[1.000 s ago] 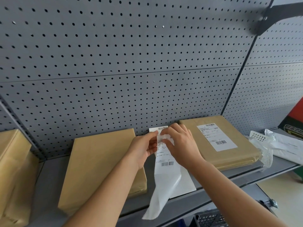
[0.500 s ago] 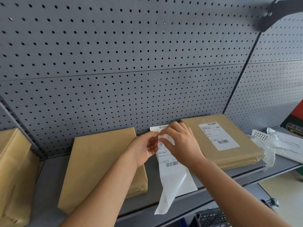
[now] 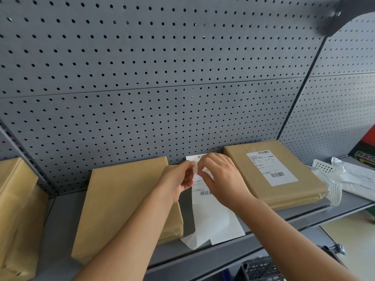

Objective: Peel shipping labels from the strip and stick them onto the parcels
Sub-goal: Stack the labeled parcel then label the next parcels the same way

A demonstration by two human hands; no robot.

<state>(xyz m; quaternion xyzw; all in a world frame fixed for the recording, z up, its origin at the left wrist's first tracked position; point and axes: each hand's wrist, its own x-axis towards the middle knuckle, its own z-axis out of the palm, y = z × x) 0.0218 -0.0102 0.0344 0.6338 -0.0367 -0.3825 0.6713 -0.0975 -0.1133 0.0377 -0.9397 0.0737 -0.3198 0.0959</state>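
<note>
A white label strip (image 3: 211, 218) with barcodes lies on the grey shelf (image 3: 203, 256) between two brown parcels. My left hand (image 3: 178, 179) and my right hand (image 3: 221, 177) meet above its upper part, both pinching a corner of the strip at the label's edge. The left parcel (image 3: 121, 201) has a bare top. A white shipping label (image 3: 272, 167) is stuck on the right parcel (image 3: 284, 191). The strip's lower end reaches the shelf's front edge.
A grey pegboard wall (image 3: 162, 78) rises behind the shelf. Another brown parcel (image 3: 18, 209) sits at the far left. A white perforated basket (image 3: 328, 179) and clear plastic wrapping (image 3: 357, 179) lie at the right. A black mesh basket (image 3: 261, 270) stands below the shelf.
The strip's lower end, hanging curled over the shelf edge before, has drawn back up and now lies flatter on the shelf. Both hands stay pinched at the label's corner.
</note>
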